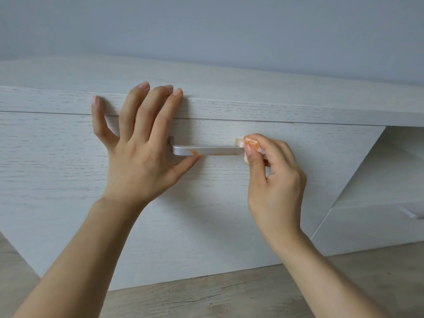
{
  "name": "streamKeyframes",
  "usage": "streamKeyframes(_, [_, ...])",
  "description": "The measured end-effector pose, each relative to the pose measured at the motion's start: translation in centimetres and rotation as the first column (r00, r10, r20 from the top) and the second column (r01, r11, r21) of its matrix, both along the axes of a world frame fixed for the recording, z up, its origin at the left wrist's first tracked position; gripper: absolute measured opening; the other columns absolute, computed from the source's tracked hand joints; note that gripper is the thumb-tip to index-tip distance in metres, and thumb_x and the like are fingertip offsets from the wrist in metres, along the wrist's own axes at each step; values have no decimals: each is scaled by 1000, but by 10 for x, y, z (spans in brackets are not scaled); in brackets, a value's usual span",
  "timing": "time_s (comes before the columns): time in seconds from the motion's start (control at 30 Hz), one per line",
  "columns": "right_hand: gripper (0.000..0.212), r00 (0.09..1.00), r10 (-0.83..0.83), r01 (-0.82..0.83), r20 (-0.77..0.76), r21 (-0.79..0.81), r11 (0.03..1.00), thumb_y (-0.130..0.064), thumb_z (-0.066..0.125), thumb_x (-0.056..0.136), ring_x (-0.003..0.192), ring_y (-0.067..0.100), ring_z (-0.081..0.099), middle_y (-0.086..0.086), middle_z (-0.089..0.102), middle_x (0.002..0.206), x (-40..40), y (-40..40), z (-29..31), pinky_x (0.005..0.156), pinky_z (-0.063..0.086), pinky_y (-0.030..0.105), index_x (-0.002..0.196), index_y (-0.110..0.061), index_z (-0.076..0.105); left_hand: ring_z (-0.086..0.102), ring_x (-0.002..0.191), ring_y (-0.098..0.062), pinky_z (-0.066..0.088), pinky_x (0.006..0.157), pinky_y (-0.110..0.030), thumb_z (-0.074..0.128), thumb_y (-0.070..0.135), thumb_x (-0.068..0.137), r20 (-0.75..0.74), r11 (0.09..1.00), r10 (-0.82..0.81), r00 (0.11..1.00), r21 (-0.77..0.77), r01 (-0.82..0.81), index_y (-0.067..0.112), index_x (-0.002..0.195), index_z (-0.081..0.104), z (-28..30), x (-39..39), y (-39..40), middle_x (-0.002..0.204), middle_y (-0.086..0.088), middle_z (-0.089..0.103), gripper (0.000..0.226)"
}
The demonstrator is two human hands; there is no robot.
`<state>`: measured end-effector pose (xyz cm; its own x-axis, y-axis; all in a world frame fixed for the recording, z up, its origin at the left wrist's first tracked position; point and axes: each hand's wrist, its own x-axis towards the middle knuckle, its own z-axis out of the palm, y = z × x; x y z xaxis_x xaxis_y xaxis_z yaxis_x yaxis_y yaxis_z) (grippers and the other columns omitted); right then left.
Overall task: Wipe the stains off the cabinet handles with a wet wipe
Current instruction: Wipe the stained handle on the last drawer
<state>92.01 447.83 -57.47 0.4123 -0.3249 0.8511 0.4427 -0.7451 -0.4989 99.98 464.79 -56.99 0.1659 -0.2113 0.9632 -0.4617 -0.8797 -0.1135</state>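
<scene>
We saw the cabinet handle (206, 150) as a flat silver bar with its long axis running level, left to right across the pale wood-grain drawer front (68, 168), its broad face turned up and out from the panel. Orange stains (195, 153) marked its front edge near the left end, and a thinner orange line ran along the lower edge toward the right. Our left hand (140, 143) lay flat against the cabinet, fingers straight and spread, pointing upward; the fingertips reached over the front edge of the cabinet top (275, 92) and the thumb stretched out to the right, its tip under the left part of the handle. It gripped nothing. The left forearm rose from the lower left corner toward the panel. Our right hand (273, 177) came up from the lower right, its wrist bent and its fingers curled, and it pinched the wet wipe (249, 143) between thumb and forefinger. The wipe was bunched small, white with orange smears on it, and it was pressed against the right end of the handle. So the handle lay between the two hands, the left one covering its left mount and the right one at its far end. A second handle (410, 213) showed on a lower drawer at the right, above a wood-look floor (206, 299).
</scene>
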Motion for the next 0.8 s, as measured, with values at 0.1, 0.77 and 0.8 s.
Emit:
streamKeyframes(0.1, [19, 996, 65, -56, -53, 153, 987, -12, 53, 94, 76, -1, 57, 2, 61, 93, 2, 5, 3, 69, 43, 9, 102, -6, 68, 29, 136, -25, 3, 105, -57, 56, 64, 83, -6, 1000, -6, 1000, -6, 6, 11, 141, 40, 1, -1, -1, 138, -7, 47, 80])
streamKeyframes(0.77, [10, 950, 236, -158, -204, 337, 928, -23, 70, 82, 67, 1, 63, -13, 68, 75, -7, -12, 23, 67, 50, 26, 83, -29, 62, 29, 136, -25, 3, 105, -58, 56, 65, 83, -17, 1000, -5, 1000, -10, 5, 10, 141, 42, 1, -1, -2, 138, -8, 47, 81])
streamKeyframes(0.8, [13, 959, 231, -158, -164, 370, 916, -22, 72, 81, 66, 2, 64, -12, 69, 76, -4, -10, 23, 67, 52, 27, 83, -28, 61, 30, 136, -26, 3, 105, -58, 55, 65, 83, -17, 1000, -7, 1000, -10, 7, 10, 140, 42, 1, -1, -2, 139, -8, 47, 81])
